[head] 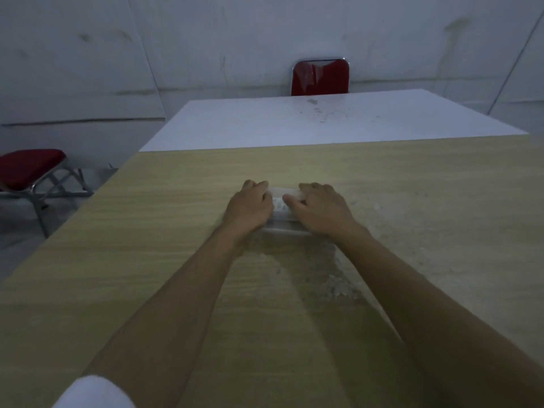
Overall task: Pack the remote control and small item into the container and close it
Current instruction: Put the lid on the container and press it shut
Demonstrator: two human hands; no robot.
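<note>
Both hands, left hand (250, 206) and right hand (319, 209), press flat on the clear rectangular plastic container (282, 206) on woodgrain table (147, 219)

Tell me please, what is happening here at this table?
A person is pressing both hands on a small clear container that lies on a wooden table. The left hand covers its left end and the right hand its right end. Something pale with buttons shows through the plastic between the hands, probably the remote control; the small item cannot be made out. It looks like they are closing the lid, though whether it is fully shut is unclear.
</note>
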